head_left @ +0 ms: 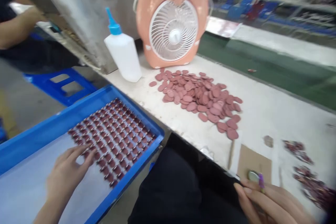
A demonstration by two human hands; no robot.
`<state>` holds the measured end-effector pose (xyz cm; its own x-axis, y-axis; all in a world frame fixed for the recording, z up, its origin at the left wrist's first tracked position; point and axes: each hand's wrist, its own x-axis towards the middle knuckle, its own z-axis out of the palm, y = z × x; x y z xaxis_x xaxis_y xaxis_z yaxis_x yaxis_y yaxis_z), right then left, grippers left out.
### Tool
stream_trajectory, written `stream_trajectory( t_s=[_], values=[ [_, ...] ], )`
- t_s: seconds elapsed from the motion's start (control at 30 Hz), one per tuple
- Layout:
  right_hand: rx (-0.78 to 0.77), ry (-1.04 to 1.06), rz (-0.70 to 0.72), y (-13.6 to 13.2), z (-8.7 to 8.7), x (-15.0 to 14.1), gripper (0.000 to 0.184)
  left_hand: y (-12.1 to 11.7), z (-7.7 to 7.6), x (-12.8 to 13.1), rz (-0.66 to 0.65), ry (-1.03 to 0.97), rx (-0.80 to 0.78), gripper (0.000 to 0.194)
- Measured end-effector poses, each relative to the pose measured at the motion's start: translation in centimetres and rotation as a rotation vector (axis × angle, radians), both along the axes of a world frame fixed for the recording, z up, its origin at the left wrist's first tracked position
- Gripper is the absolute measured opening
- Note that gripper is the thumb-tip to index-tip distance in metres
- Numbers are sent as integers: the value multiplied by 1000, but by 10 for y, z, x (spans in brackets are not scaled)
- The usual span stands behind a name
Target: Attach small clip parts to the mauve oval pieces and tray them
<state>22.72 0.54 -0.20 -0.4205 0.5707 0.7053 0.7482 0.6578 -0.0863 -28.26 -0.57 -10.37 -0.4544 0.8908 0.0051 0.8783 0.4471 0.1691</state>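
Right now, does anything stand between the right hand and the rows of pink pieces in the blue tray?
Yes: dark clothing lies between the right hand and the blue tray, whose raised rim also fronts the rows of pink pieces.

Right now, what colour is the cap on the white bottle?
The cap is bright blue, clearest in the head view.

Glossy blue plastic on the tray (78,119), smooth right along the rim! Milky, translucent plastic on the squeeze bottle (123,59), nearly matt. Smooth moulded plastic on the fan casing (143,24), a soft sheen there. Matt, rubbery-looking finish across the pink discs (199,99). Scuffed, worn white paint on the tabletop (275,108). Plain, dull brown cardboard (254,161), and beside it, a bright, shiny metal disc (253,176)!
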Motion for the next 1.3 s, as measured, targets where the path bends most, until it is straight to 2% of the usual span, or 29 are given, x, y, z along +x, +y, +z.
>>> stream_trajectory(
  t_s=[0.07,0.13,0.2,0.23,0.33,0.4,0.47,0.57,0.7,0.87,1.1,1.3],
  values=[
    [16,37,-112,-2,12,-12,13,25,18,37,-95,-4,259,35],
    [58,123,-178,-3,18,-21,13,56,40,86,-351,-53,596,29],
    [78,172,-178,-4,17,-24,15,89,64,141,-593,-103,705,22],
    [75,175,-168,-6,16,-23,16,106,75,168,-687,-102,707,20],
    [56,174,-167,-13,13,-14,17,152,97,236,-830,-65,640,23],
    [53,185,-178,-18,13,-8,16,175,102,266,-906,-15,593,24],
    [55,206,-198,-24,13,-3,15,189,104,284,-963,44,557,26],
    [55,233,-220,-28,15,2,14,196,104,294,-1024,135,532,26],
    [21,265,-253,-27,17,6,14,199,105,293,-1076,225,514,28],
    [5,282,-248,-24,16,6,12,203,104,294,-1033,264,523,31],
    [12,297,-223,-25,15,5,11,205,103,294,-1032,196,561,33],
    [-11,327,-191,-23,13,5,12,200,101,286,-969,-8,608,28]
  ],
)
